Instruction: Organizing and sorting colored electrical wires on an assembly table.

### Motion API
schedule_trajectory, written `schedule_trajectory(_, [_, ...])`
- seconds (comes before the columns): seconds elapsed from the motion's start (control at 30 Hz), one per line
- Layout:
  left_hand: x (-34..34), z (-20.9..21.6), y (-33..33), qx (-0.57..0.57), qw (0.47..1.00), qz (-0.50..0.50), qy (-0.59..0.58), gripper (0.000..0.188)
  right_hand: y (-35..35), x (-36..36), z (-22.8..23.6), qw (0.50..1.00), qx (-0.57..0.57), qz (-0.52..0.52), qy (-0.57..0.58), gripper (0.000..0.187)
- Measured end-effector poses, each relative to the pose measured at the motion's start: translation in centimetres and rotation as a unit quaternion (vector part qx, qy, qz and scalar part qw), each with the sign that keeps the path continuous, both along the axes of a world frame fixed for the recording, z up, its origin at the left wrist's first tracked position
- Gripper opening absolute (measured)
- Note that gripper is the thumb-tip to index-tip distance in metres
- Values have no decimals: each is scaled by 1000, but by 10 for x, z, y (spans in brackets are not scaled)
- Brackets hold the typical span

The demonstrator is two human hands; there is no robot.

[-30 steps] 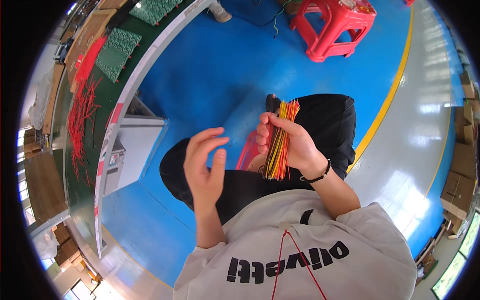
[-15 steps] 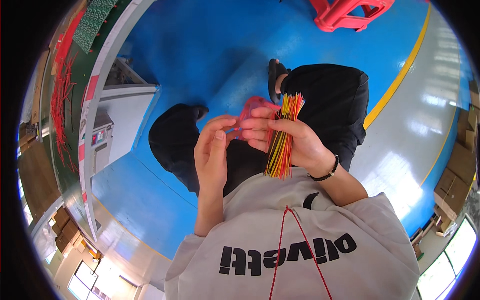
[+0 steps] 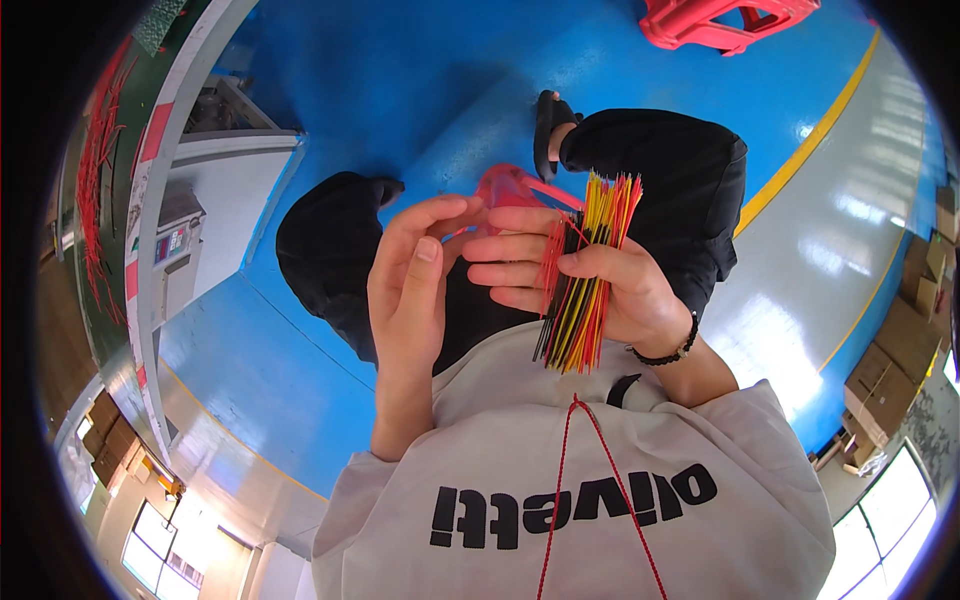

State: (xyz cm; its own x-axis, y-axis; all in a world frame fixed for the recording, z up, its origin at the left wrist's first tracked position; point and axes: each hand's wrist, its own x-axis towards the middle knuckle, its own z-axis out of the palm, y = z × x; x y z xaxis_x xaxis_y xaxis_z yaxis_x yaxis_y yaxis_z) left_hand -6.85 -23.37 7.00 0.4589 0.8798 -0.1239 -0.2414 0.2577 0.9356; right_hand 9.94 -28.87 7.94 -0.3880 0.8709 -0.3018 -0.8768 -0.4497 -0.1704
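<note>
My right hand (image 3: pixel 632 290) grips a bundle of thin cut wires (image 3: pixel 592 285), mostly yellow, red and black. The thumb presses on the bundle, which stands nearly upright with its ends fanned out. A few red strands lie apart along the bundle's left side, across the stretched-out fingers. Just left of these fingertips is my left hand (image 3: pixel 408 290), its fingers curved and its thumb apart from them. I see nothing between them. Both hands are above my lap.
A workbench (image 3: pixel 140 200) along the left bears a heap of loose red wires (image 3: pixel 100 190). Beneath it is a grey box (image 3: pixel 178 232). A red plastic stool (image 3: pixel 725 25) stands at the far right on the blue floor. Cardboard boxes (image 3: pixel 885 385) are stacked at the right.
The wire bundle has tilted and spread out, showing more black wires, and red strands now stand apart at its left. My right hand has shifted slightly right and opened its fingers wider.
</note>
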Motion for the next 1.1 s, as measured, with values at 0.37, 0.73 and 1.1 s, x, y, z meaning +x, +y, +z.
schedule_trajectory(0.37, [30,-25,-11,-347,900,-75,-252,51,-14,-1,-18,996,13,-2,-92,59])
schedule_trajectory(0.73, [40,-46,-15,-438,837,-156,-288,47,-21,0,-13,969,-11,3,-249,38])
schedule_trajectory(1.1, [47,-54,-15,-441,820,-192,-309,43,-28,11,-14,960,-66,47,-269,24])
